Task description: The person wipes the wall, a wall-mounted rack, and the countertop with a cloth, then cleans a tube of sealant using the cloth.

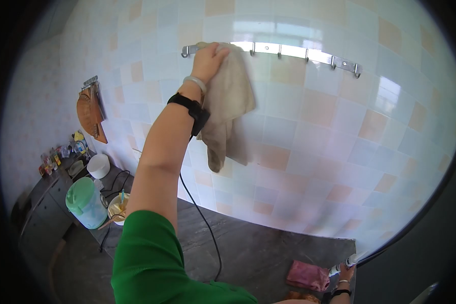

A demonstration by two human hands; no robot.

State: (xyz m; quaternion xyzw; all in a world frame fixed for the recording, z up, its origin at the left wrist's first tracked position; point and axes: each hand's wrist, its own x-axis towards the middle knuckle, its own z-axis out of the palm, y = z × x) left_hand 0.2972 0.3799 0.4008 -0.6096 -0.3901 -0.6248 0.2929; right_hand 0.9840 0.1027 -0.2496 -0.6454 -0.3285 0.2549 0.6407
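Note:
High on the tiled wall, my left hand (209,61) is closed on the top of a beige cloth (230,91) at the left end of a metal hook rail (294,52). The cloth hangs down against the wall in loose folds and hides part of the rail. At the lower right, my right hand (346,273) is closed around a slim white tube (335,269) near the counter's corner. A folded pink cloth (308,275) lies on the dark counter (258,253), just left of that hand.
A green-lidded container (85,202), a white tub (99,166) and a bowl with utensils (117,209) stand on the counter at the left. Cutting boards (90,112) hang on the wall above several bottles (50,161). A black cable (206,223) runs down beside my left arm.

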